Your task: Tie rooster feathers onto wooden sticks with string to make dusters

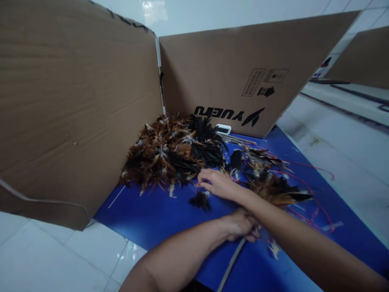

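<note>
My left hand (242, 225) is closed around the upper part of a thin grey stick (231, 264), which slants down to the bottom edge. My right forearm crosses over beyond it. Fingers bent, my right hand (217, 183) pinches a thin red string (197, 187). A small dark feather tuft (200, 200) is just below those fingers; whether it hangs from the string I cannot tell. Behind my right hand lies a large heap of brown and black feathers (164, 152). More loose feathers (273, 187) lie to the right, partly hidden by my right arm.
Tall cardboard panels stand at the left (75, 101) and the back (219, 69) of the blue board (146, 215). Near the back panel lie a small white-framed device (223, 129) and several thin sticks (240, 140). Loops of red string (322, 211) spread at the right.
</note>
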Tool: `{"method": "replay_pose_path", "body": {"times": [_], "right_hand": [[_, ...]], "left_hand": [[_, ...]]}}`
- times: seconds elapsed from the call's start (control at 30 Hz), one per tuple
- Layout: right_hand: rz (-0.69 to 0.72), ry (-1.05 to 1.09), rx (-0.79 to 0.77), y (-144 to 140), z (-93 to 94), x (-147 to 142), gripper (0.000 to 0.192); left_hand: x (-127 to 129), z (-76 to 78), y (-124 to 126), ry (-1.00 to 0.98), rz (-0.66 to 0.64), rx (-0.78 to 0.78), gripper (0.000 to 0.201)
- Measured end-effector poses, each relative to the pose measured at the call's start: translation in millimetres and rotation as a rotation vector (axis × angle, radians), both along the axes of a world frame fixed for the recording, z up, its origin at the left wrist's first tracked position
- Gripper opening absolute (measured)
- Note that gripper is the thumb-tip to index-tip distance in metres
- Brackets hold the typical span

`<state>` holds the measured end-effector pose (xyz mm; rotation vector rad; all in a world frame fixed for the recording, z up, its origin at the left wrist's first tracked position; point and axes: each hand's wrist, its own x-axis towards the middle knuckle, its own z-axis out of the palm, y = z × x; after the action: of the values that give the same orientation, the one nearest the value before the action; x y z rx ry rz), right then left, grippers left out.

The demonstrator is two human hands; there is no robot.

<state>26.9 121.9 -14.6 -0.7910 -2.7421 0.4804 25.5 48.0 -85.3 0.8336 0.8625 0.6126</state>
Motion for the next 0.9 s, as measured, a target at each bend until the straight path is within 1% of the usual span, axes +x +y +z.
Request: {"method": "replay_pose_path", "body": {"times": [0.1,0.2,0.27,0.33,0.43,0.5,0.57,0.63,0.7,0.8,0.9], "right_hand": [[-0.118,0.191,-0.246,-1,16.3,11,0.008],[-0.225,0.365,-0.474,-6,33.0,23,0.014],[-0.292,0.476,-0.592,-11,42.8,34,0.022],[-0.333,0.553,-0.652,-18,50.6,49,0.027],[-0.389,0.552,-0.622,-30,57.6,80,0.026],[-0.433,0.523,-0.536,-40,58.5,104,0.026],[-0.434,0.502,-0.411,-50,55.9,126,0.025],[-0.408,0.468,-0.299,-60,49.1,146,0.024],[-0.396,0.417,-0.248,-70,38.4,160,0.023],[-0.383,0.352,-0.25,-81,19.4,171,0.022],[-0.37,0.309,-0.27,-88,5.7,172,0.019]], "left_hand": [[-2,12.0,0,0.023,-0.023,0.01,0.023],[-4,18.0,0,-0.034,0.0,-0.015,0.025],[-6,19.5,0,-0.084,-0.001,-0.027,0.026],[-7,20.0,1,-0.144,0.002,-0.051,0.026],[-8,20.7,4,-0.219,0.019,-0.104,0.023],[-10,21.9,5,-0.273,0.015,-0.135,0.022],[-12,23.1,6,-0.324,0.002,-0.154,0.022],[-14,23.7,6,-0.358,-0.006,-0.165,0.022],[-15,22.9,6,-0.385,-0.026,-0.165,0.024],[-15,19.5,6,-0.422,-0.07,-0.155,0.026],[-16,16.6,6,-0.426,-0.096,-0.167,0.025]]}}
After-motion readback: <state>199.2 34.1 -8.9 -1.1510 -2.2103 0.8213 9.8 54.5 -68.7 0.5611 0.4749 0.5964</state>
